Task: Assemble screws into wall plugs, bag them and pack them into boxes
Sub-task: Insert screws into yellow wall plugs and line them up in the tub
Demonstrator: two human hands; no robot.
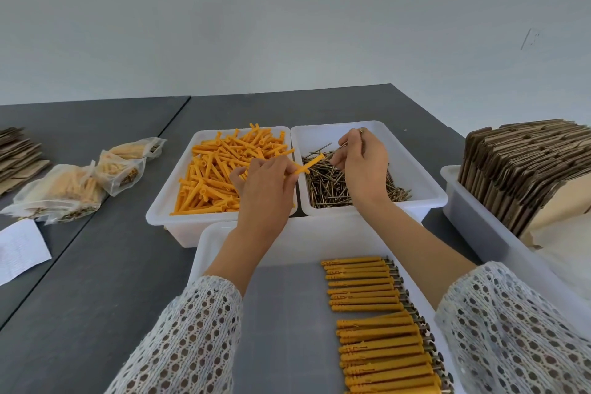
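My left hand pinches an orange wall plug that points up and right over the gap between two white bins. My right hand holds a thin screw by its shank, the tip close to the plug's open end. The left bin is full of loose orange plugs. The right bin holds a heap of dark screws. In the near tray, assembled plugs with screws lie side by side in a column along its right side.
Filled clear bags of plugs and screws lie at the left on the grey table, next to a white paper slip. Flat cardboard lies far left. A white bin at the right holds upright folded cartons.
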